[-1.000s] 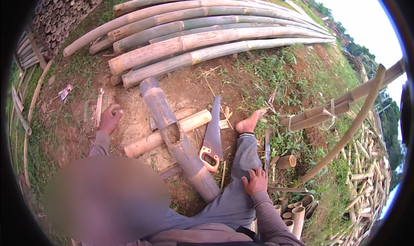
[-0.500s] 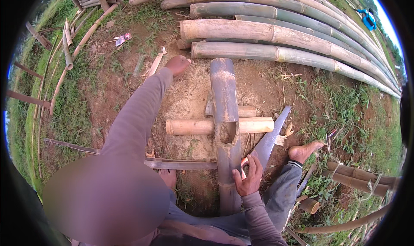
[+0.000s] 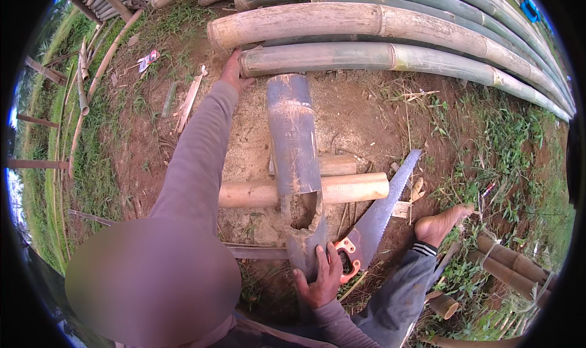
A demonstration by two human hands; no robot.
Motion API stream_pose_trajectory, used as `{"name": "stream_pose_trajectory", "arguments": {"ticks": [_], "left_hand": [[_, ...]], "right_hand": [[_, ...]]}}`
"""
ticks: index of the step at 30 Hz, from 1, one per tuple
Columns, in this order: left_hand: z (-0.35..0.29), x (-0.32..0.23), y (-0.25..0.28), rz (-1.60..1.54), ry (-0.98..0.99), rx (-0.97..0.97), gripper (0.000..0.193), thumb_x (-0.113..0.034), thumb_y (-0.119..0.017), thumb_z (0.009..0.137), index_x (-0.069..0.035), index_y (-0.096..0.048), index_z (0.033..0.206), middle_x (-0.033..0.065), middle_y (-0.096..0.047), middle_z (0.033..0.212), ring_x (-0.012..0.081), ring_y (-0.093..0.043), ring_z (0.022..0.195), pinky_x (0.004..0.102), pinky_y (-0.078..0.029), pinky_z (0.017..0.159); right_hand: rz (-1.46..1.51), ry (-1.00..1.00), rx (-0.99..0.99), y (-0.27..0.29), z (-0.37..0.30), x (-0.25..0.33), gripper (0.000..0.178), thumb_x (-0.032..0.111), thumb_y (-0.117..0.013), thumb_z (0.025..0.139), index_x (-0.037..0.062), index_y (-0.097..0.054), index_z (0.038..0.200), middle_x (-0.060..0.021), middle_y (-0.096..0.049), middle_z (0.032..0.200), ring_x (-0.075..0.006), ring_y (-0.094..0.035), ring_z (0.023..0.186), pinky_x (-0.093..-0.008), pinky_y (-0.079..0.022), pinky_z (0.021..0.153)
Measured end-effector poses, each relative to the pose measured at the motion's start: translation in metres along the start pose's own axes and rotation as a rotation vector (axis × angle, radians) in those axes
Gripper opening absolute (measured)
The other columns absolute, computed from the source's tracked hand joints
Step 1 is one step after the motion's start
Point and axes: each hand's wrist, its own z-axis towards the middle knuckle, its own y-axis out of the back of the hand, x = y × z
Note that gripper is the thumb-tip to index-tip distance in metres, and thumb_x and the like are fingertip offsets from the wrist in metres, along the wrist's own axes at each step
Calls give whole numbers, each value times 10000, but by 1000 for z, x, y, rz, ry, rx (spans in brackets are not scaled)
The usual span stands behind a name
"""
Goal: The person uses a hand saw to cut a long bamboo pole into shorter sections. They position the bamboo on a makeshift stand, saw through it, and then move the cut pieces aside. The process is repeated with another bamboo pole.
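My left hand (image 3: pixel 235 70) is stretched far forward, thumb apart from the fingers, against the near end of the lowest bamboo pole (image 3: pixel 317 59). Between my arms a thick grey bamboo section (image 3: pixel 294 134) with a large cut-out lies across a pale bamboo crosspiece (image 3: pixel 357 188). On its near part, below the cut-out, rests my right hand (image 3: pixel 320 278), thumb on one side and fingers on the other, gripping it. A handsaw (image 3: pixel 384 207) with an orange handle lies on the ground just right of that hand, its blade pointing away.
Several long bamboo poles (image 3: pixel 390 19) lie stacked across the far side. My bare foot (image 3: pixel 441 224) is right of the saw. Tied bamboo pieces (image 3: pixel 516 264) lie at the right. Wood strips (image 3: pixel 190 101) and sawdust are scattered on the soil, with grass around.
My left hand has reached forward to the pole end, its fingers spreading. My right hand has moved off the saw handle onto the bamboo section. The view has shifted.
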Motion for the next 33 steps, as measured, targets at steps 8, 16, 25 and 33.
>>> {"name": "stream_pose_trajectory", "arguments": {"ticks": [8,16,25,33], "left_hand": [[35,4,-2,8,13,-89,417,-663,-578,989,-277,-724,1049,-1,-692,857,190,-539,657,338,-384,495],[38,9,9,-23,49,-11,480,-616,-617,973,-228,-707,1242,65,-731,1171,270,-655,1060,476,-521,875],[-4,4,10,-164,-15,133,536,-479,-642,989,-150,-639,1412,112,-683,1403,360,-620,1330,648,-403,1175],[-69,-3,4,-261,-55,151,616,-506,-600,1003,-122,-580,1484,140,-659,1448,387,-602,1360,675,-399,1166]], "right_hand": [[96,-38,8,6,-2,-8,876,207,-947,727,53,-558,1497,-303,-514,1504,-490,-536,1337,-574,-435,1124],[135,-35,16,9,-1,-7,866,189,-945,725,58,-560,1489,-306,-533,1478,-494,-569,1306,-575,-472,1093],[120,-36,-7,8,0,-3,865,162,-939,719,58,-554,1486,-303,-536,1464,-499,-572,1291,-576,-480,1080],[104,-51,-15,6,2,-1,860,163,-944,714,61,-559,1477,-295,-541,1459,-487,-573,1296,-566,-484,1086]]}}
